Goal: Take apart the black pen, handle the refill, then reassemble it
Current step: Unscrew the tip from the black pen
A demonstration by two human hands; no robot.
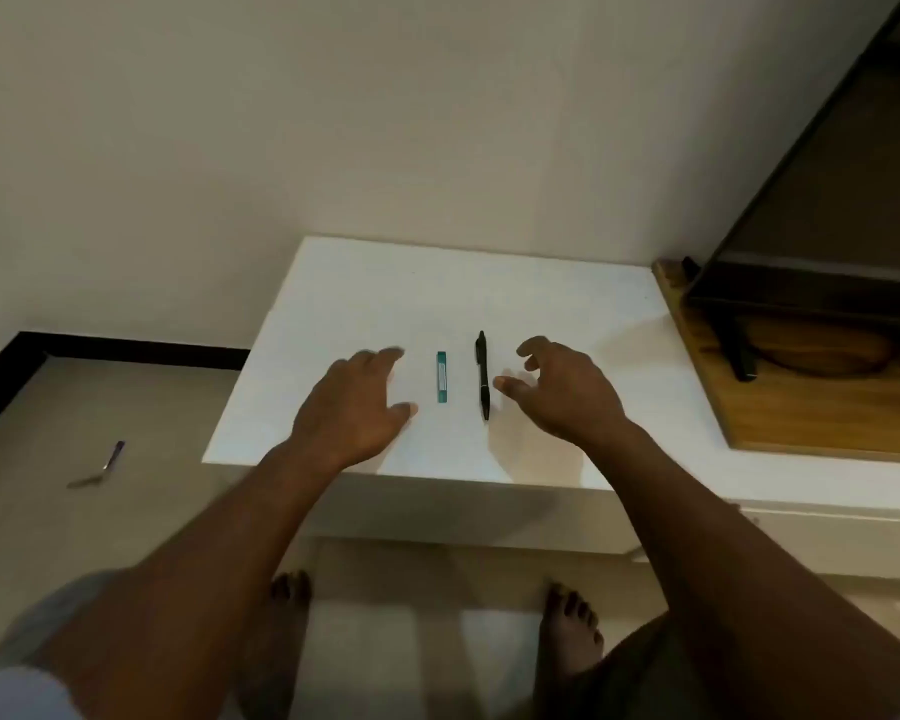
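The black pen [482, 374] lies whole on the white table top [437, 293], pointing away from me. A small teal packet [441, 376] lies parallel to it, just to its left. My right hand [557, 389] hovers just right of the pen with fingers loosely curled and the thumb close to the barrel, holding nothing. My left hand [357, 402] hovers left of the teal packet, fingers spread and relaxed, also holding nothing.
A wooden board [801, 407] with a dark screen and its stand [739, 350] sits at the right of the table. A wall rises behind the table. A small spoon-like object [100, 467] lies on the floor at left. My bare feet stand below the table edge.
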